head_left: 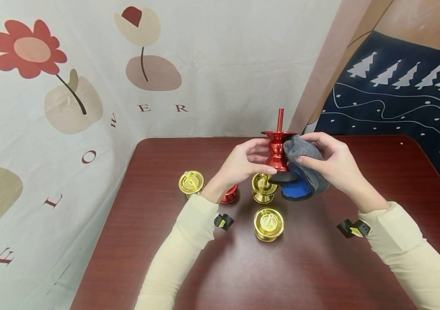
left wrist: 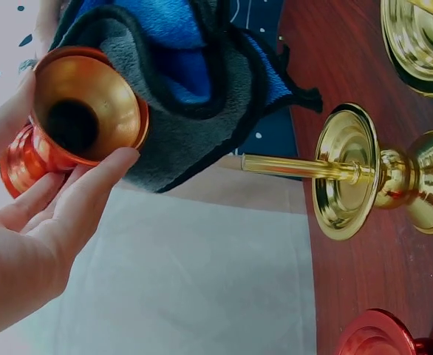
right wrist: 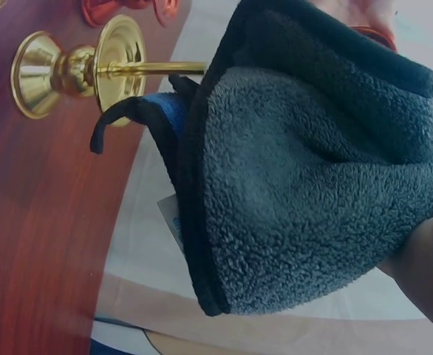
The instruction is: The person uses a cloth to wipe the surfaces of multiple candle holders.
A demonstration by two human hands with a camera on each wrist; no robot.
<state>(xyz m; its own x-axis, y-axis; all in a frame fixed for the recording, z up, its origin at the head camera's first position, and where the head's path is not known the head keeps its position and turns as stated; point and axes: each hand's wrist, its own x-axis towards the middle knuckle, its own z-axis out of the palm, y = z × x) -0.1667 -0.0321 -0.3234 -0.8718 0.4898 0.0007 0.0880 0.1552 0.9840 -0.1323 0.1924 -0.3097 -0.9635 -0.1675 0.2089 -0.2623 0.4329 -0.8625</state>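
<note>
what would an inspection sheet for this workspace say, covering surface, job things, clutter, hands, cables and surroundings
Surface: glossy red-brown table.
Job's things: red candle holder raised off the table; grey-and-blue cloth against it.
Clutter: three gold candle holders and a second red one, standing.
Left hand: grips the raised holder.
Right hand: holds the cloth.
Cables: nothing seen.
Surroundings: pale flower-printed sheet; dark blue tree print at right.

The held candle holder [head_left: 277,150] is red, the cloth [right wrist: 290,185] grey and blue, black-edged.
</note>
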